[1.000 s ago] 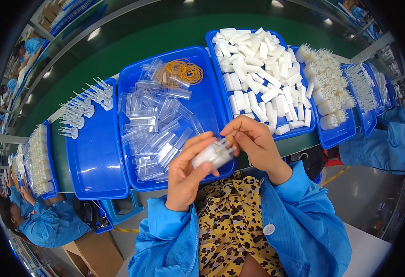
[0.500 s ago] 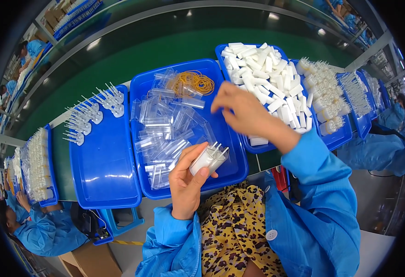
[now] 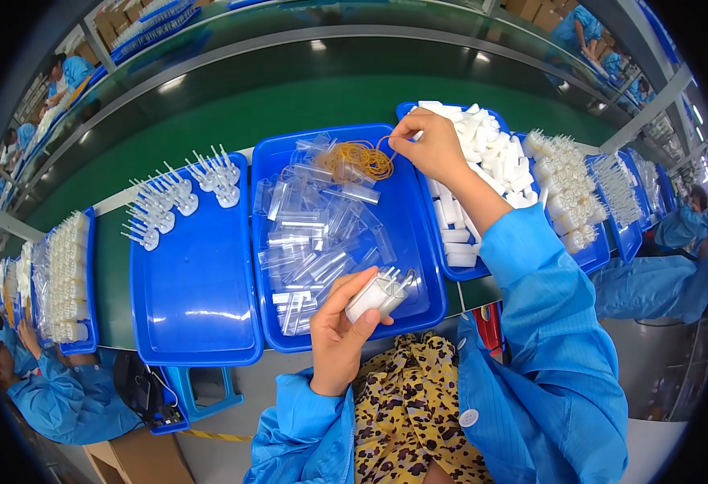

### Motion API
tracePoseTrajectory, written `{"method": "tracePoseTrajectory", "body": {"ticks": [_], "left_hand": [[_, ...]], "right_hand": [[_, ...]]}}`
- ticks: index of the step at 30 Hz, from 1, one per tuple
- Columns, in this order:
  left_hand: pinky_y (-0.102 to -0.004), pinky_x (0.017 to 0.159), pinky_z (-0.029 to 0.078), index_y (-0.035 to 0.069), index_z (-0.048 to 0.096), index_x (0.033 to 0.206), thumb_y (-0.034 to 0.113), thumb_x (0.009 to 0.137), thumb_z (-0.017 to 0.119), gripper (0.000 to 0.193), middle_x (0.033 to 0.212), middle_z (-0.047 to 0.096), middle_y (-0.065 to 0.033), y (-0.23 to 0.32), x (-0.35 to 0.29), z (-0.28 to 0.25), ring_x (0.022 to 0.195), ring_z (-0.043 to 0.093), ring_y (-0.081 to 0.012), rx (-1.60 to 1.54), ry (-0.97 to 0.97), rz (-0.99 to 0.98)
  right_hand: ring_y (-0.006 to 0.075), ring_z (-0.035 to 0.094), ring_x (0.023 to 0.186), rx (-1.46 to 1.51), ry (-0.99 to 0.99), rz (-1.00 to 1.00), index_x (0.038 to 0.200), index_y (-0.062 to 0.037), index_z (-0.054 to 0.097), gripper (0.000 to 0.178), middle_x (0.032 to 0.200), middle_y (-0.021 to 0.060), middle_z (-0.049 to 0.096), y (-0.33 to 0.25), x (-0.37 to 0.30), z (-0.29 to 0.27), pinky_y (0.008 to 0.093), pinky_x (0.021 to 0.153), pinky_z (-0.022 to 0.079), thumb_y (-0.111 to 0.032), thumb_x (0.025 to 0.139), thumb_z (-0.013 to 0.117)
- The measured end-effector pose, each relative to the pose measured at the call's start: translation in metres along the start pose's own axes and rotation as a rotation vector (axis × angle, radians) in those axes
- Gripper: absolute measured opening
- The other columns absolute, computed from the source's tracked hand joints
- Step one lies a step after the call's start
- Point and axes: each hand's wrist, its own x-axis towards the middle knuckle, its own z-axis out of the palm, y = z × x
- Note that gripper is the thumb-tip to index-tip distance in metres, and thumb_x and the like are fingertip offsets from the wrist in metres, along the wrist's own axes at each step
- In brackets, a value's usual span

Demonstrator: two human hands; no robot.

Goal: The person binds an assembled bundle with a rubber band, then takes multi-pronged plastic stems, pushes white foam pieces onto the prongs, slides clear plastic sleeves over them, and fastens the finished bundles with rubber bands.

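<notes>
My left hand (image 3: 336,345) is closed around a white bundle (image 3: 375,298) with clear plastic at its upper end, where several thin white prongs stick out. It is held tilted over the near edge of the middle blue tray (image 3: 413,222). My right hand (image 3: 436,147) reaches to that tray's far right corner. Its thumb and forefinger pinch a yellow rubber band, drawn out at the side of a tangled pile of rubber bands (image 3: 360,161). Folded clear plastic pieces (image 3: 315,230) lie heaped in the same tray, left of both hands.
On the right, a blue tray is heaped with white blocks (image 3: 495,153), partly behind my right forearm. Beyond it stand trays of pronged white parts (image 3: 565,189). The left blue tray (image 3: 197,323) has pronged clear parts (image 3: 215,179) along its far side. Co-workers sit at both sides.
My right hand has moved away from me and its fingers have closed on a rubber band at the pile. My left hand still holds the bundle. The whole view has shifted slightly.
</notes>
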Motion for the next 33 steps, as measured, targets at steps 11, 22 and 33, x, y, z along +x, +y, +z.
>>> {"method": "tracePoseTrajectory", "body": {"ticks": [11, 22, 33], "left_hand": [[-0.0330, 0.079, 0.054, -0.002, 0.045, 0.131, 0.014, 0.091, 0.063, 0.047, 0.120, 0.057, -0.0142, -0.003, 0.006, 0.008, 0.106, 0.059, -0.0209, -0.109, 0.124, -0.004], [-0.0332, 0.092, 0.048, -0.003, 0.046, 0.127, 0.009, 0.087, 0.067, 0.047, 0.121, 0.057, -0.0125, -0.018, 0.007, 0.015, 0.110, 0.058, -0.0216, -0.181, 0.001, -0.006], [-0.0326, 0.089, 0.047, 0.007, 0.037, 0.139, 0.022, 0.090, 0.062, 0.056, 0.136, 0.040, -0.0136, -0.033, 0.012, 0.014, 0.117, 0.046, -0.0270, -0.943, -0.102, -0.073]], "right_hand": [[0.0169, 0.068, 0.072, 1.507, -0.451, 0.491, 0.113, 0.0042, 0.057, 0.027, 0.122, 0.0188, 0.060, -0.035, -0.077, -0.059, 0.0180, 0.054, 0.050, -0.003, 0.087, 0.058], [0.0265, 0.064, 0.088, 0.377, -0.505, -0.032, 0.117, -0.0086, 0.053, 0.059, 0.122, 0.0096, 0.056, -0.083, -0.121, -0.069, 0.0336, 0.069, 0.052, -0.021, 0.066, 0.081], [0.0134, 0.047, 0.082, 2.352, -0.346, 0.272, 0.111, -0.0038, 0.059, 0.024, 0.105, 0.0091, 0.063, -0.051, -0.177, -0.043, 0.0274, 0.070, 0.041, -0.013, 0.095, 0.044]]}}
